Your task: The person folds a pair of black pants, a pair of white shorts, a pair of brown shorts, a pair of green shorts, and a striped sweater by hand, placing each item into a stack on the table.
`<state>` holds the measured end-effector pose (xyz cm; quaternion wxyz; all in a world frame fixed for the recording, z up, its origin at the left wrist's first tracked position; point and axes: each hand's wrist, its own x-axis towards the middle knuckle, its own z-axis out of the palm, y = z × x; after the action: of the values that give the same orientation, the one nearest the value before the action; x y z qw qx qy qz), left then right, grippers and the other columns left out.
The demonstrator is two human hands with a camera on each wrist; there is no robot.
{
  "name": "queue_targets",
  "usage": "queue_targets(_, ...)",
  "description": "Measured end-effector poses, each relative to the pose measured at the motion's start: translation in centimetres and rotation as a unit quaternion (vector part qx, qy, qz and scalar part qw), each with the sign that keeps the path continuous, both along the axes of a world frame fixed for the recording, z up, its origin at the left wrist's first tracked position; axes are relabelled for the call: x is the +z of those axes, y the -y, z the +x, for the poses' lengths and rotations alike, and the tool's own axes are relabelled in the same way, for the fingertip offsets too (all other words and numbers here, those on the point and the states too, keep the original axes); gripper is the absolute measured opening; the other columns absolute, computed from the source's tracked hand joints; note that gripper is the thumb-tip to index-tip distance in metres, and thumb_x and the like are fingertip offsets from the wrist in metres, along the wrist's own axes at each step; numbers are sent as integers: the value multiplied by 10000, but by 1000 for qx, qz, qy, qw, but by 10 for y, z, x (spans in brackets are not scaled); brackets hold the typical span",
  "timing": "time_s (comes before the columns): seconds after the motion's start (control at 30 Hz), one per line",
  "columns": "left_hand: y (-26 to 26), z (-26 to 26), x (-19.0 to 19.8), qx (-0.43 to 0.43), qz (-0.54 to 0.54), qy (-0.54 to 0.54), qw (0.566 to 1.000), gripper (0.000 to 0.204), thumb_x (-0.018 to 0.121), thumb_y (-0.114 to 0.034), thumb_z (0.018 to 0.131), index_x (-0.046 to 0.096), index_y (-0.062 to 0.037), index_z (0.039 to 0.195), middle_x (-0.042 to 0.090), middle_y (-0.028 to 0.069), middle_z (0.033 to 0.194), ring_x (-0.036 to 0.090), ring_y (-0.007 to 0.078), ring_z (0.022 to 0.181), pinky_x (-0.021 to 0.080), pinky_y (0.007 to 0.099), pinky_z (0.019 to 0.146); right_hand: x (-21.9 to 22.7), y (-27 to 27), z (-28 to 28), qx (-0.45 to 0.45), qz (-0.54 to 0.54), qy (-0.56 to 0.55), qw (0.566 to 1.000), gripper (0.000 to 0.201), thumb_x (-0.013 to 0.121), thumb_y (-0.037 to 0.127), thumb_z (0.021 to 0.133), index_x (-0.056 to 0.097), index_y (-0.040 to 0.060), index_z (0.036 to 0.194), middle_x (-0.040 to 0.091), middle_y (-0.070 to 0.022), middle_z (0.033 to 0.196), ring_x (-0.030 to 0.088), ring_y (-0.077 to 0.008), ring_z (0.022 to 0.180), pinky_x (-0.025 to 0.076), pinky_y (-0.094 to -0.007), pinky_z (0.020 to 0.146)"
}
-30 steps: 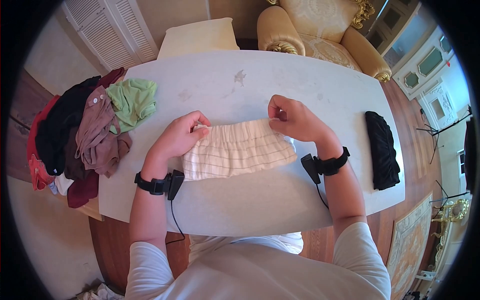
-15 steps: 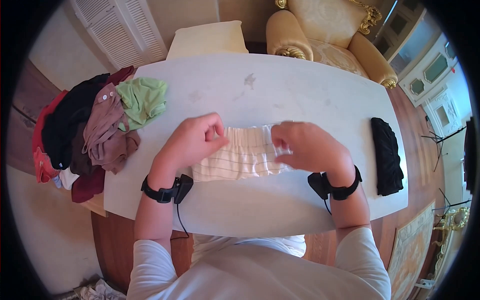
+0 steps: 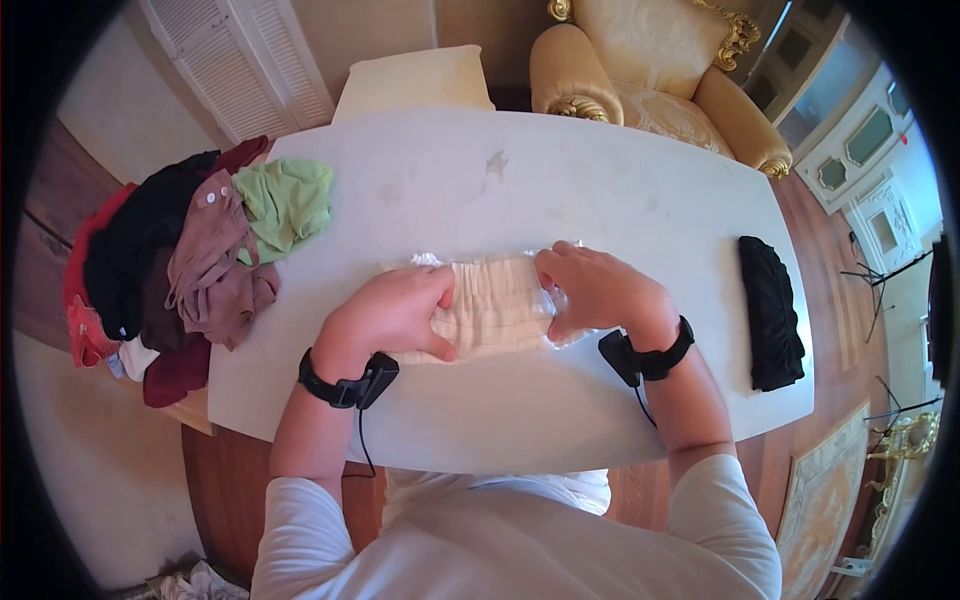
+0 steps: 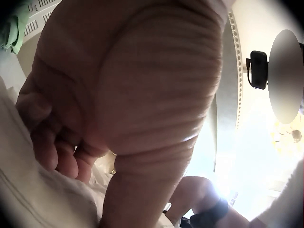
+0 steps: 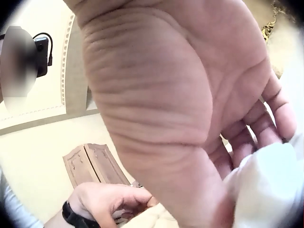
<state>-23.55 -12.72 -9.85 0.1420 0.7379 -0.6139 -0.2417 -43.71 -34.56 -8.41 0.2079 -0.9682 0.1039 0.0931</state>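
A cream garment (image 3: pixel 492 300) with thin dark stripes and a gathered band lies folded on the white table in the head view. On its left part, my left hand (image 3: pixel 395 312) grips it, thumb toward the near edge and fingers toward the far edge. My right hand (image 3: pixel 605 292) holds the right end in the same way. White cloth (image 5: pixel 266 183) bulges between thumb and curled fingers in the right wrist view. In the left wrist view the fingertips (image 4: pixel 66 164) press into the striped fabric (image 4: pixel 42 194), and the thumb's tip is out of frame.
A heap of clothes, with a green piece (image 3: pixel 287 205) and a brown buttoned one (image 3: pixel 215 265), covers the table's left side. A folded black garment (image 3: pixel 772 315) lies near the right edge. Behind the table stand a gold armchair (image 3: pixel 660 75) and a cream-covered seat (image 3: pixel 415 80).
Both hands were pinching the garment's far corners, then lifted off and came down around its two ends. The garment now looks narrower, with its right end folded inward.
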Motion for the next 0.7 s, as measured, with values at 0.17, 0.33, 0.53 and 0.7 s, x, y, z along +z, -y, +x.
queue_targets(0.17, -6, 16, 18, 88, 6, -100, 991, 582, 977, -363, 681, 581, -48, 969, 640, 114, 854, 631, 268, 775, 511, 384, 703, 24, 8, 0, -4, 69, 85, 994, 377, 875, 223, 781, 641, 32, 1007, 657, -129, 1030, 640, -338, 1010, 527, -418, 878)
queue_targets(0.33, -21, 35, 29, 271, 58, 107, 955, 639, 922, -535, 727, 600, -33, 956, 660, 126, 812, 629, 246, 749, 508, 382, 691, -1, 2, 10, 41, 77, 248, 965, 286, 794, 181, 893, 701, 14, 1106, 693, -160, 1117, 653, -358, 1063, 528, -432, 940)
queue_targets(0.53, -16, 40, 10, 249, 52, 21, 967, 695, 899, -593, 707, 624, -7, 959, 684, 154, 839, 679, 285, 797, 540, 395, 733, -28, 1, 20, 67, 82, 199, 974, 324, 754, 210, 916, 731, 14, 1172, 720, -191, 1127, 654, -385, 1104, 523, -451, 985)
queue_targets(0.7, -5, 45, -25, 221, -63, -103, 968, 543, 923, -235, 777, 537, -13, 1088, 659, 83, 841, 629, 152, 770, 532, 331, 704, -28, -1, 16, 11, 34, 137, 990, 401, 800, 326, 856, 727, 24, 1110, 688, -191, 1168, 624, -390, 1162, 493, -461, 1033)
